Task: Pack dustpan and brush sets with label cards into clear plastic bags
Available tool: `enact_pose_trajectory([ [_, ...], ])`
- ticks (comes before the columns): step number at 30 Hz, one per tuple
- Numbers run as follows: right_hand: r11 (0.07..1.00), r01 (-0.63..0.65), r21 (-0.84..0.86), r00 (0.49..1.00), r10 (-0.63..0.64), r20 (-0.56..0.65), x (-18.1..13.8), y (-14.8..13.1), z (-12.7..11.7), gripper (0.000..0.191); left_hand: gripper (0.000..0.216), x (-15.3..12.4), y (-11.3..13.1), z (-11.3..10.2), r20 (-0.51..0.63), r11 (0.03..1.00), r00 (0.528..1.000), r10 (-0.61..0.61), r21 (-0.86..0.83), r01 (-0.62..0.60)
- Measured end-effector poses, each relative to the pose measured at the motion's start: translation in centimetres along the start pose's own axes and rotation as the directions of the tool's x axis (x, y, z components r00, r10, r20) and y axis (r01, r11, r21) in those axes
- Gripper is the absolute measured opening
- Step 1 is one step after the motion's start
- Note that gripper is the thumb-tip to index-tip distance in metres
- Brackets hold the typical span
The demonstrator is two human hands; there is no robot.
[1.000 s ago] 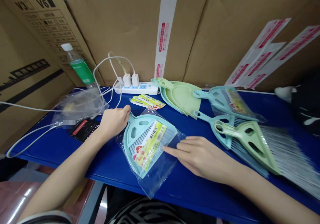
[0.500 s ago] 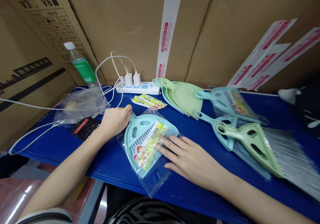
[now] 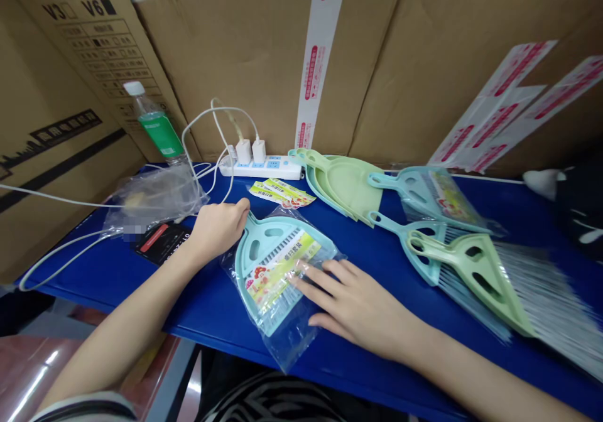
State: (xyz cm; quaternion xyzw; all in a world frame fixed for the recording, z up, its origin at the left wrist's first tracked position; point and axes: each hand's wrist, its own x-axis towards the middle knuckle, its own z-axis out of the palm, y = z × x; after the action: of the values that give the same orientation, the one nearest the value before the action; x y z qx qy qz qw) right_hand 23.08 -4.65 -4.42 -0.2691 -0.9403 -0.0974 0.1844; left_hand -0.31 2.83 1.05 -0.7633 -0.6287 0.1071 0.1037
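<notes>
A teal dustpan and brush set (image 3: 264,252) with a yellow label lies in a clear plastic bag (image 3: 287,331) on the blue table (image 3: 188,302). My left hand (image 3: 217,226) is curled round the bag's top end by the dustpan handle. Flat on the bag's right side rests my right hand (image 3: 351,299), fingers spread over the label and bristles.
Loose label cards (image 3: 280,192), stacked green dustpans (image 3: 346,186), a bagged teal set (image 3: 433,197) and loose teal and green brushes (image 3: 475,265) lie to the right. A power strip (image 3: 261,166), cables, bottle (image 3: 155,125), crumpled bag (image 3: 151,199) and black card (image 3: 162,241) sit left. Cardboard boxes wall the back.
My right hand slid left from the bag's right edge onto the label and bristles, flattening the plastic. The left hand stayed at the handle end.
</notes>
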Motion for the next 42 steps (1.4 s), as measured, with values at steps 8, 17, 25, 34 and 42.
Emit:
enact_pose_trajectory([
  [8,0.980,-0.147,-0.133,0.988,0.139,-0.066,-0.3,1.9,-1.2,0.025,0.037,0.0,0.0,-0.1,0.012,1.000,1.000,0.009,0.011,-0.009],
  [17,0.936,-0.322,-0.140,0.938,0.336,0.091,-0.7,3.2,-0.4,0.023,0.035,0.0,-0.1,0.2,-0.006,0.999,1.000,0.029,-0.034,-0.029],
  [25,0.947,-0.293,-0.134,0.935,0.313,0.165,-0.7,3.1,-1.1,0.024,0.031,-0.1,0.1,0.3,-0.031,0.991,0.995,0.094,-0.091,-0.097],
  [34,0.961,-0.269,-0.062,0.946,0.276,0.169,-0.6,3.1,-1.5,0.017,0.027,-0.2,0.0,0.6,-0.075,0.976,0.982,0.175,-0.121,-0.183],
  [42,0.972,-0.225,-0.062,0.961,0.232,0.151,-0.6,3.5,-1.3,0.018,0.026,-0.3,-0.2,0.6,-0.129,0.949,0.951,0.280,-0.112,-0.294],
])
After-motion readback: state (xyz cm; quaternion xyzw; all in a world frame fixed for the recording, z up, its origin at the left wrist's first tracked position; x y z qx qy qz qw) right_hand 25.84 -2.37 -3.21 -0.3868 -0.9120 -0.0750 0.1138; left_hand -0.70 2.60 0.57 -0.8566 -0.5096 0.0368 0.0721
